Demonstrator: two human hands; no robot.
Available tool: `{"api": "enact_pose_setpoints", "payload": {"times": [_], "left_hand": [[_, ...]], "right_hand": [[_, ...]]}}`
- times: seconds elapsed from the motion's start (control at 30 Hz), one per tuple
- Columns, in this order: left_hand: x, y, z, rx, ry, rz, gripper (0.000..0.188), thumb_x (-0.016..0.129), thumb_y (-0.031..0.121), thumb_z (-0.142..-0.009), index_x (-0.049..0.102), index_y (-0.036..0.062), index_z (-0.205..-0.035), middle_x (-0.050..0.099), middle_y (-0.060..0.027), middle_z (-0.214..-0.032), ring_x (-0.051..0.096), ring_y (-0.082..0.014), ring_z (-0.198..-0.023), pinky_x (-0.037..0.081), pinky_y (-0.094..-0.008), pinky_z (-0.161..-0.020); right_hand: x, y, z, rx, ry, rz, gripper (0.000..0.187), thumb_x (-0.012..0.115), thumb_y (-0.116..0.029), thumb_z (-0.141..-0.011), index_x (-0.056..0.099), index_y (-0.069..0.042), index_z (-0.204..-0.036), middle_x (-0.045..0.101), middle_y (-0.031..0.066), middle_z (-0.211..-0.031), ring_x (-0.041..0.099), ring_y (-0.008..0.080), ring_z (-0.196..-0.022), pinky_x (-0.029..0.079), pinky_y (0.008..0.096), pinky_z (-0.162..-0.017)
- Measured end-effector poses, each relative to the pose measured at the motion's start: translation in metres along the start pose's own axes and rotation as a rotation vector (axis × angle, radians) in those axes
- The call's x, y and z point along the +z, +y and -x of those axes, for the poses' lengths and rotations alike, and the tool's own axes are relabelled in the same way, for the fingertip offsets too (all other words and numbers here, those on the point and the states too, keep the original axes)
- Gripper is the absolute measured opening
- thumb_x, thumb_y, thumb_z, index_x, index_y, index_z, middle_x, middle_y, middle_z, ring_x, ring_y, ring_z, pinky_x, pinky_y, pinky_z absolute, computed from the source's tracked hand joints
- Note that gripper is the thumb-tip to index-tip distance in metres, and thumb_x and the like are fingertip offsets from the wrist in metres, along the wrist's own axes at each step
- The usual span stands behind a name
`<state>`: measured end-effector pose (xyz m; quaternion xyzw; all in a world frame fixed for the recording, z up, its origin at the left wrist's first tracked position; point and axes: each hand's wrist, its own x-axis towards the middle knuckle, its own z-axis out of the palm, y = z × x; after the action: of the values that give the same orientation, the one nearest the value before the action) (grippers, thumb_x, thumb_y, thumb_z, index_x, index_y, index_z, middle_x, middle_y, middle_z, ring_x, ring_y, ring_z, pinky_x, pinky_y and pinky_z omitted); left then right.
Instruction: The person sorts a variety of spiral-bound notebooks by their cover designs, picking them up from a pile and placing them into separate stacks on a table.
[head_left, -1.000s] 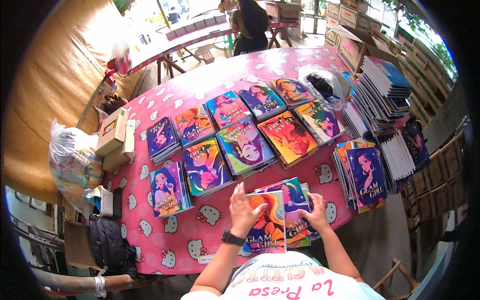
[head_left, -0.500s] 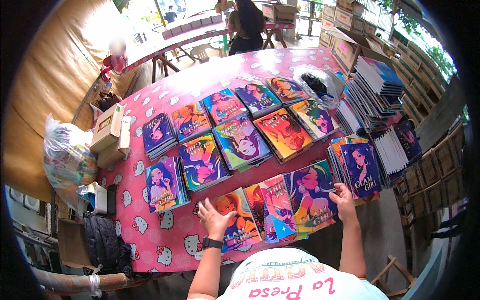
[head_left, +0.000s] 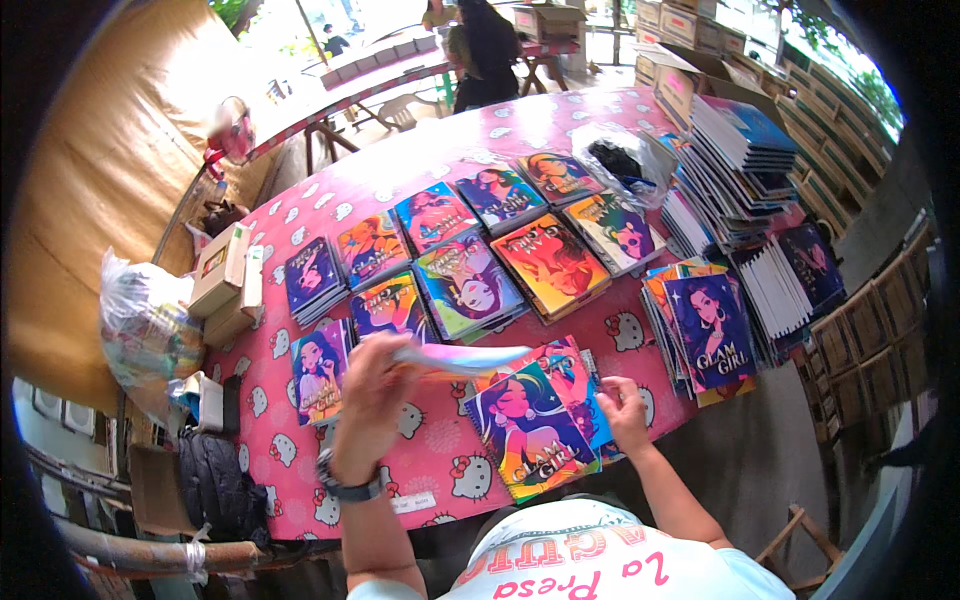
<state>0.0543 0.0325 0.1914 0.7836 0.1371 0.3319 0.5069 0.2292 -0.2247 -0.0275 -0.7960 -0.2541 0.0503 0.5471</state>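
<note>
My left hand [head_left: 372,405] holds a spiral notebook [head_left: 465,358] up off the table, seen nearly edge-on and blurred. Below it, a loose group of notebooks lies fanned near the table's front edge. On top of these is a notebook with a green-haired figure [head_left: 535,425]; a blue and pink one [head_left: 583,400] shows to its right. My right hand [head_left: 625,415] is closed at the group's right edge, its fingertips partly hidden. Left of the raised notebook sits a stack with a purple cover [head_left: 318,375]; an orange-covered stack [head_left: 550,262] lies beyond, among several others in rows.
At right stand a dark-blue-covered notebook pile [head_left: 712,325], white-edged notebooks [head_left: 775,300] and a tall stack [head_left: 735,170]. A plastic bag [head_left: 625,165] lies behind. Cardboard boxes [head_left: 222,270], a filled clear bag [head_left: 150,320] and a black backpack [head_left: 225,480] border the pink table [head_left: 440,480] at left.
My left hand has picked up a notebook and carried it up and left. The green-haired notebook has shifted left across the loose group. My right hand has moved left and curled in.
</note>
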Motion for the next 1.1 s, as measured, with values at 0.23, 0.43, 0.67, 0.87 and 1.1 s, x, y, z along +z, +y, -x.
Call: {"api": "enact_pose_setpoints", "payload": {"times": [0.23, 0.43, 0.67, 0.87, 1.1], "left_hand": [[0.177, -0.035, 0.027, 0.675, -0.776, -0.370, 0.028, 0.062, 0.023, -0.061, 0.061, 0.0070, -0.085, 0.053, -0.0073, -0.089, 0.050, -0.0232, -0.089, 0.036, -0.0389, -0.084], [0.103, -0.146, 0.106, -0.121, 0.099, -0.565, 0.079, 0.065, 0.033, -0.072, 0.027, 0.0017, -0.134, 0.023, -0.0211, -0.138, 0.015, -0.0334, -0.131, 0.011, -0.0423, -0.107], [0.114, -0.201, 0.150, -0.367, 0.036, -0.106, 0.076, 0.049, 0.016, -0.083, 0.000, -0.0041, -0.138, 0.006, -0.0300, -0.141, 0.008, -0.0402, -0.133, 0.010, -0.0402, -0.109], [-0.022, -0.210, 0.069, -0.223, 0.303, 0.197, 0.038, 0.056, 0.001, -0.074, 0.051, -0.0007, -0.111, 0.047, -0.0113, -0.119, 0.050, -0.0208, -0.108, 0.040, -0.0308, -0.093], [-0.272, -0.308, -0.044, -0.526, 0.550, -0.843, 0.075, 0.069, 0.048, -0.067, 0.047, -0.0020, -0.118, 0.051, -0.0227, -0.117, 0.045, -0.0344, -0.113, 0.033, -0.0421, -0.096]], "right_hand": [[-0.007, 0.038, -0.015, 0.280, -0.034, -0.616, 0.037, 0.051, -0.029, -0.088, 0.050, -0.007, -0.117, 0.052, 0.0017, -0.098, 0.049, 0.0092, -0.087, 0.042, 0.0234, -0.075], [0.006, 0.000, 0.006, 0.181, -0.382, -0.084, 0.080, 0.050, -0.053, -0.082, 0.024, -0.001, -0.137, 0.023, 0.0203, -0.141, 0.022, 0.0307, -0.129, 0.015, 0.0394, -0.106], [0.048, -0.018, 0.005, 0.106, -0.497, 0.076, 0.097, 0.072, -0.026, -0.063, 0.016, -0.002, -0.139, 0.024, 0.0199, -0.140, 0.021, 0.0331, -0.130, 0.011, 0.0390, -0.107], [0.083, -0.080, -0.056, -0.341, -0.260, 0.429, 0.076, 0.073, -0.012, -0.057, 0.040, -0.001, -0.125, 0.044, 0.0193, -0.124, 0.039, 0.0329, -0.116, 0.031, 0.0414, -0.098], [0.346, -0.214, -0.066, -0.971, -0.823, 0.213, 0.059, 0.063, -0.029, -0.075, 0.042, -0.006, -0.124, 0.040, 0.0178, -0.130, 0.035, 0.0335, -0.123, 0.032, 0.0445, -0.099]]}}
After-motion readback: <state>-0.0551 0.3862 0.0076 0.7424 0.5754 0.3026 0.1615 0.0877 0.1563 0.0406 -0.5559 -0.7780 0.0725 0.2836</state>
